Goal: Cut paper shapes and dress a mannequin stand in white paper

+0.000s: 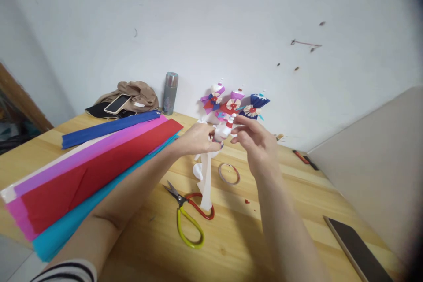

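Currently in the left hand (197, 139): a white figure (222, 133) with a red-and-white tip, near the middle of the counter (310, 198); the fingers are clamped on it.
Right hand (259, 143): just beside the white figure, fingers apart; whether a fingertip touches it, I cannot tell.
Cream strip (206, 176): below the left hand, its lower end over the red handle of the scissors (181, 200); its upper end is hidden.
Scissors: blades slightly parted, the other handle yellow.
Tape ring (237, 177): flat, between the cream strip and the right forearm.
Dressed figures (232, 104): three in a row by the wall (205, 17), each with a pleated rosette.
Coloured papers (99, 176): spread at left in blue, purple, red and turquoise.
Flask (170, 94): upright near the wall.
Pale-edged phone (118, 103): on a dark cap (97, 111), beside brown cloth (142, 94).
Dark slab (358, 246): at the near right.
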Tool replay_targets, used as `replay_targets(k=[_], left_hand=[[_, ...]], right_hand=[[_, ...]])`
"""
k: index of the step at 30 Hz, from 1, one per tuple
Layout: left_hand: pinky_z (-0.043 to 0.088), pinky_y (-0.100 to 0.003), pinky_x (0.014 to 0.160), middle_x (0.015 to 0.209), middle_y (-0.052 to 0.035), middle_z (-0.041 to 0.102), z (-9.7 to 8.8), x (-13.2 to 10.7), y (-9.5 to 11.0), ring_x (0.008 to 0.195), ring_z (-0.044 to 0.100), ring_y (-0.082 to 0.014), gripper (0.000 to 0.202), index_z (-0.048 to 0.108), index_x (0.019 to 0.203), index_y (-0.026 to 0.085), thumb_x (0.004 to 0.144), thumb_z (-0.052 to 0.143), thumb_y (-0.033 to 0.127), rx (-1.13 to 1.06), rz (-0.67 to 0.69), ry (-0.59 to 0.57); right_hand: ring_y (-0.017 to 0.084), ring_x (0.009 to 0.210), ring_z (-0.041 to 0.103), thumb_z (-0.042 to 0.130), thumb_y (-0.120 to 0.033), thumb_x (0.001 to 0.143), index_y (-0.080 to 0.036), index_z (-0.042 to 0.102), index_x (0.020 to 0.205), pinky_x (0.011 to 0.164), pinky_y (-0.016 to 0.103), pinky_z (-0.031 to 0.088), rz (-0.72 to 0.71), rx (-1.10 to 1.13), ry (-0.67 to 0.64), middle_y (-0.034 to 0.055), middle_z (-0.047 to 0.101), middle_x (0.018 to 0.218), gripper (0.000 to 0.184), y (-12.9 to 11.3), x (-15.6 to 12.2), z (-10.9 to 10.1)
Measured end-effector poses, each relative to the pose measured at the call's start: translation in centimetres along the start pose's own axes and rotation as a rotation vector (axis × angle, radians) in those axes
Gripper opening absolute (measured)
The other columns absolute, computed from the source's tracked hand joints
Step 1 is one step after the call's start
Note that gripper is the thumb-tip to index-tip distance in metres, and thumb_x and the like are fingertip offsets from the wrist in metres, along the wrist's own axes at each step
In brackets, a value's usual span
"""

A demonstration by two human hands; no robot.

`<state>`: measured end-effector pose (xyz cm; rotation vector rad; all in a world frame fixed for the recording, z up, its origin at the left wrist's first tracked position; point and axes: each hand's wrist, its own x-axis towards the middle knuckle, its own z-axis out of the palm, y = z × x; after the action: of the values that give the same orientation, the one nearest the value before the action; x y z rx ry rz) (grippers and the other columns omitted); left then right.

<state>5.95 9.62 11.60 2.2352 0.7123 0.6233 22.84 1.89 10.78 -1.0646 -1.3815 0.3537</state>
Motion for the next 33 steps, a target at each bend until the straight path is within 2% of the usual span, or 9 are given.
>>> replay_targets(k=[4, 10, 13, 16, 18, 21, 23, 26, 33], left_hand=[[0.037, -0.026, 0.065, 0.074, -0.0013, 0.064, 0.9, -0.3, 0.4, 0.074, 0.057, -0.0159, 0.017, 0.068, 0.081, 0.016, 0.082, 0.066, 0.033, 0.03, 0.018, 0.024], [0.03, -0.026, 0.059, 0.064, 0.0027, 0.05, -0.7, -0.8, 0.6, 0.062, 0.044, -0.0115, 0.034, 0.068, 0.078, 0.016, 0.087, 0.063, 0.048, 0.052, 0.076, -0.067], [0.028, -0.026, 0.057, 0.063, 0.0029, 0.049, -2.9, -1.5, 0.6, 0.06, 0.041, -0.0107, 0.033, 0.068, 0.073, 0.015, 0.086, 0.062, 0.045, 0.062, 0.082, -0.05], [0.035, -0.026, 0.061, 0.066, 0.0005, 0.058, -5.1, -2.6, 1.1, 0.065, 0.049, -0.0126, 0.033, 0.073, 0.078, 0.015, 0.084, 0.064, 0.045, 0.105, 0.05, 0.089], [0.04, -0.026, 0.065, 0.073, -0.0012, 0.066, -6.3, -3.6, 1.7, 0.07, 0.057, -0.0146, 0.033, 0.077, 0.088, 0.015, 0.083, 0.067, 0.047, 0.098, 0.023, 0.178], [0.04, -0.025, 0.062, 0.069, 0.0008, 0.063, -7.5, -5.3, 2.8, 0.07, 0.058, -0.0148, 0.033, 0.08, 0.09, 0.018, 0.085, 0.067, 0.048, 0.103, 0.038, 0.266], [0.038, -0.024, 0.06, 0.066, 0.0019, 0.06, -7.9, -6.4, 3.5, 0.067, 0.054, -0.0132, 0.028, 0.081, 0.087, 0.021, 0.087, 0.068, 0.046, 0.12, 0.073, 0.373], [0.036, -0.025, 0.059, 0.067, 0.0011, 0.062, -8.1, -7.5, 4.1, 0.067, 0.049, -0.0117, 0.027, 0.082, 0.087, 0.023, 0.087, 0.071, 0.048, 0.1, 0.135, 0.473], [0.04, -0.028, 0.062, 0.066, 0.0003, 0.063, -7.8, -7.5, 4.2, 0.066, 0.052, -0.0122, 0.034, 0.079, 0.084, 0.018, 0.087, 0.069, 0.05, 0.147, 0.156, 0.522]], right_hand=[[0.031, 0.107, 0.07, 0.081, -0.038, 0.076, -0.029, 0.071, 0.121, 0.08, 0.047, 0.063, 0.028, -0.112, 0.033, 0.0109, 0.07, 0.123, 0.046, 0.2, -1.1, 0.6], [0.036, 0.131, 0.064, 0.071, -0.032, 0.078, -0.03, 0.073, 0.115, 0.111, 0.059, 0.051, 0.107, 0.098, -0.016, 0.0085, 0.073, 0.132, 0.037, 0.6, -0.6, -0.2], [0.037, 0.123, 0.07, 0.069, -0.028, 0.073, -0.032, 0.074, 0.113, 0.108, 0.059, 0.053, 0.195, 0.248, -0.062, 0.0055, 0.076, 0.128, 0.041, 0.8, -0.1, -0.4], [0.037, 0.112, 0.075, 0.07, -0.027, 0.067, -0.032, 0.075, 0.109, 0.097, 0.058, 0.059, 0.238, 0.359, -0.108, 0.0048, 0.08, 0.117, 0.043, 1.1, 0.4, -0.3], [0.038, 0.108, 0.076, 0.071, -0.031, 0.066, -0.031, 0.075, 0.103, 0.088, 0.057, 0.061, 0.236, 0.375, -0.092, 0.0062, 0.081, 0.111, 0.037, 1.3, 0.5, -0.2], [0.037, 0.107, 0.075, 0.07, -0.043, 0.07, -0.03, 0.073, 0.099, 0.081, 0.057, 0.062, 0.218, 0.304, -0.063, 0.0076, 0.08, 0.105, 0.032, 1.3, 0.4, -0.2], [0.036, 0.105, 0.076, 0.07, -0.048, 0.073, -0.031, 0.072, 0.1, 0.08, 0.057, 0.062, 0.204, 0.268, -0.067, 0.0075, 0.08, 0.101, 0.032, 1.0, 0.2, -0.2], [0.036, 0.098, 0.077, 0.074, -0.04, 0.07, -0.03, 0.072, 0.096, 0.08, 0.056, 0.06, 0.221, 0.369, -0.082, 0.0075, 0.08, 0.097, 0.028, 0.1, -0.1, 0.3], [0.036, 0.093, 0.077, 0.074, -0.035, 0.061, -0.03, 0.068, 0.09, 0.084, 0.057, 0.057, 0.261, 0.415, -0.029, 0.0081, 0.082, 0.098, 0.03, -1.2, -0.7, 1.3]])
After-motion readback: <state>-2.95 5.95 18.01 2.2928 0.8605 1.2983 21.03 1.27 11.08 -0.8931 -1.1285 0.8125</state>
